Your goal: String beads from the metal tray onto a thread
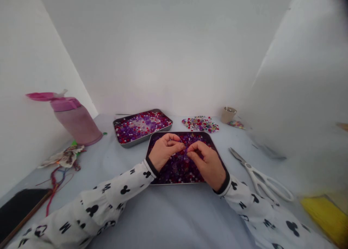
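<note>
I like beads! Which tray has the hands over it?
The front metal tray: the left hand and right hand are over its beads. The other tray sits farther back, without hands.

The nearer metal tray (176, 183) and the second metal tray (146, 136) have a smooth grey sheen, and the translucent beads (179, 165) heaped in them look glossy. The pink bottle (77, 120) is frosted, matt plastic, with a smoother, shinier plastic cap (65, 104). The scissors (261, 180) pair polished metal blades with smooth white plastic handles. The white sleeves (108, 194) are soft, printed cloth, and the pale cloth (174, 216) covering the desk looks matt and faintly creased.
</note>
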{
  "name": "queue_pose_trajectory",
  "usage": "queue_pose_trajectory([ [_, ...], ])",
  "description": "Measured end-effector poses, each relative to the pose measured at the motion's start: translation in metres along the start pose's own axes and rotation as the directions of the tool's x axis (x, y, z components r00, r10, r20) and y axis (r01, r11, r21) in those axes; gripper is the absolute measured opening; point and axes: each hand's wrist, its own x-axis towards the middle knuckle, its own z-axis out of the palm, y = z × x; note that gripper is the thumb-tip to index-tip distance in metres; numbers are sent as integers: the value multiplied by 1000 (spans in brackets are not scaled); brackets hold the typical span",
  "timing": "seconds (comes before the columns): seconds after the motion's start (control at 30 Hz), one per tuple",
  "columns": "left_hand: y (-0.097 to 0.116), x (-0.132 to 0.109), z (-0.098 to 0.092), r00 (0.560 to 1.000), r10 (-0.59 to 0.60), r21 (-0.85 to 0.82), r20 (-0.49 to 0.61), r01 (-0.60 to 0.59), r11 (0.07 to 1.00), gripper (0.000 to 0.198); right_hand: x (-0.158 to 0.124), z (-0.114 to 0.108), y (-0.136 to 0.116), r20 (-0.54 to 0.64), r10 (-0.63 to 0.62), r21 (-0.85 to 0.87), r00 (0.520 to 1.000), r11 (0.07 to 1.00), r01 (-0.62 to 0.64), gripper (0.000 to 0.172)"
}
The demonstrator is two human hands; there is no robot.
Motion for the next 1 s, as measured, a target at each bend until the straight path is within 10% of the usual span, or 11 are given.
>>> queue_pose_trajectory([
  [1.0,1,-2,3,987,99,148,129,-118,982,16,0,2,-3,53,9,19,999,1000,-10,5],
])
